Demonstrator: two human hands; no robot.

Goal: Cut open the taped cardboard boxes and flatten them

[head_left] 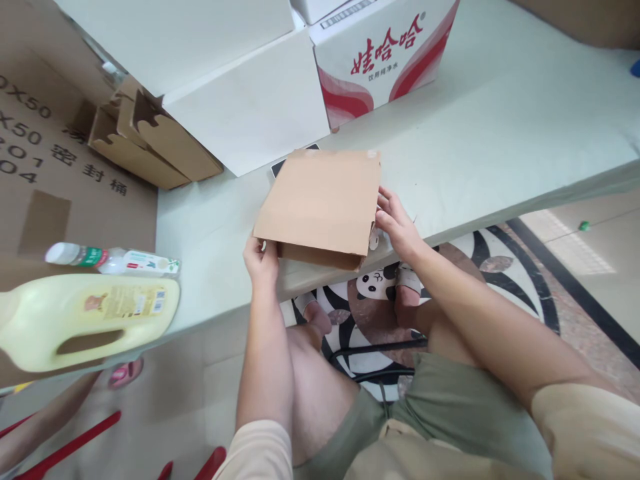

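- Steadying 1 cardboard box [325, 193] at the near edge of the worktop [475, 153], we face its open end.
- Our left hand [261, 260] grasps the near left corner.
- Our right hand [397, 223] touches the right side; we cannot tell whether it grips.
- We see 1 pale yellow jug [137, 300] at left.

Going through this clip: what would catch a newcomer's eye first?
First, the brown cardboard box on the table, between the left hand and right hand. Next, the white carton with red lettering, behind it to the right, and the pale yellow jug at far left.
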